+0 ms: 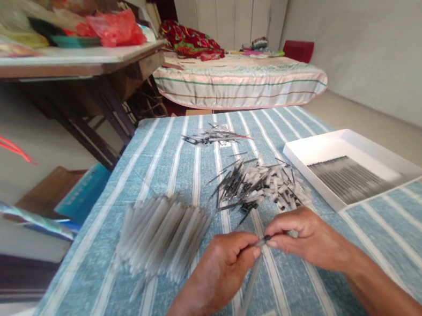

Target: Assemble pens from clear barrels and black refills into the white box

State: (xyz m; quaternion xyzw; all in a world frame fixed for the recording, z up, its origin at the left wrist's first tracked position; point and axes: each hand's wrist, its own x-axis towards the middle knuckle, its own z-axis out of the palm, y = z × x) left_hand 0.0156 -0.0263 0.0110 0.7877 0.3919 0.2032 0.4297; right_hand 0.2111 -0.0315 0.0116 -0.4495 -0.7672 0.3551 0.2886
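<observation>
Left hand (223, 267): thumb and forefinger closed on a long, translucent grey tube (248, 297), which slants down toward the near side of the table, midway between its left and right edges. Right hand (310, 236): thumb and forefinger pinched together on a small dark piece (266, 238) at the tube's upper end, the fingertips of both hands close to each other. Surface: table under a blue-and-white striped cloth (106, 285). Toward the left edge: one thick pile of translucent grey tubes (163, 237), blurred. Centre, beyond the hands: one loose heap of thin dark sticks and short whitish pieces (259, 185). Near the far edge: one small cluster of thin dark and grey sticks (211, 136). By the right edge: one shallow, open white box (371, 151), containing a row of slender dark sticks (348, 180).
</observation>
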